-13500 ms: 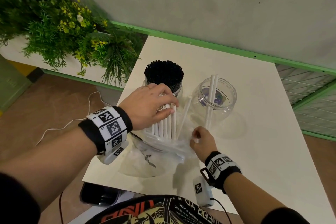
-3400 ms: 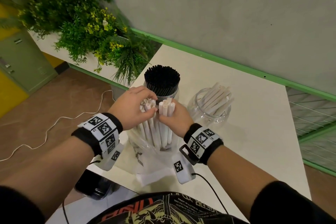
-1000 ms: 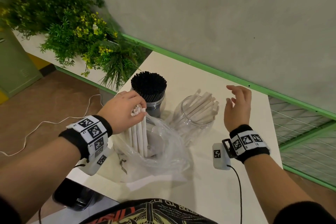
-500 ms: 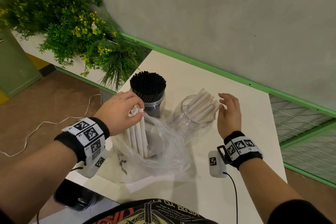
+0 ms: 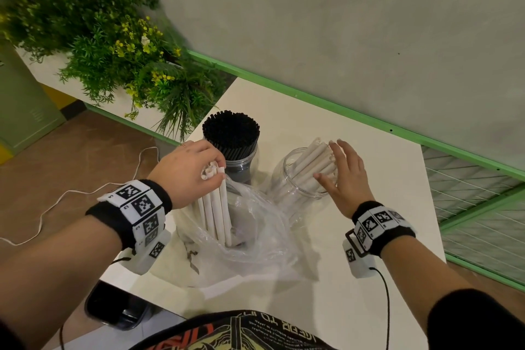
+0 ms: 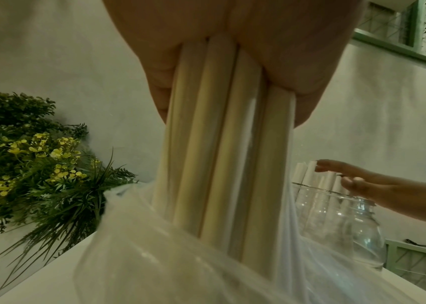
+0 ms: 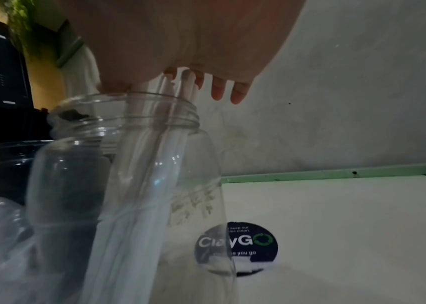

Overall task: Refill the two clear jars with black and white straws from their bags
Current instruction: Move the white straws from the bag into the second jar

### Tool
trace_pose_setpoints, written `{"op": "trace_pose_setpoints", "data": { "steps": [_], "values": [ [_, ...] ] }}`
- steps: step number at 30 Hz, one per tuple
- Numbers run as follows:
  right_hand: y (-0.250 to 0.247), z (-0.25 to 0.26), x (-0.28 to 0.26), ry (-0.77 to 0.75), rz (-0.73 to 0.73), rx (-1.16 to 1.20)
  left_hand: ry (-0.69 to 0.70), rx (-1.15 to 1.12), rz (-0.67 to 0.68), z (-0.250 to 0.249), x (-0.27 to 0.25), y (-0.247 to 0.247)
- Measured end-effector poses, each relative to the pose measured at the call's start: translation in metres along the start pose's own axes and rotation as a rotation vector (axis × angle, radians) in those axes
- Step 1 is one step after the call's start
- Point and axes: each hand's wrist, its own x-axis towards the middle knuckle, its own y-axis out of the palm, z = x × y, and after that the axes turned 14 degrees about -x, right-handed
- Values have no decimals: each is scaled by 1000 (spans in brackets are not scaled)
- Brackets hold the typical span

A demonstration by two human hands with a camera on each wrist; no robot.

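**White straws half out of the bag, right hand at the jar**

The left hand (image 5: 189,169) has its grip closed round the tops of a bunch of white straws (image 5: 217,209), which stand upright with their lower ends inside the clear bag (image 5: 255,239) on the table (image 5: 369,179). The right hand (image 5: 348,179) is spread flat, fingers straight, over the mouth of the right jar (image 5: 287,179), holding nothing; its fingertips seem to touch the tilted white straws in the jar (image 5: 311,160), though the wrist view is blurred. The left jar (image 5: 247,163) stands just beside, behind the bag, packed with black straws (image 5: 230,131). A plant (image 5: 119,51) sits off the table's left edge, and a round sticker (image 7: 254,241) lies on the table by the right jar
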Motion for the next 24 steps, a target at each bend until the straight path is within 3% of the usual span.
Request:
{"op": "trace_pose_setpoints", "data": {
  "steps": [6, 11, 16, 20, 24],
  "values": [
    [-9, 3, 44, -164, 33, -121, -14, 3, 9, 0, 1, 0],
    [-10, 19, 57, -253, 175, -162, -15, 6, 5, 0, 2, 0],
    [-5, 26, 57, -220, 56, -185, -16, 3, 9, 1, 1, -1],
    [-6, 31, 63, -313, -66, -210, -22, 6, 13, 2, 1, -2],
    [-13, 35, 75, -350, -53, -256, -18, 3, 21, 3, 1, -2]
  ]
}}
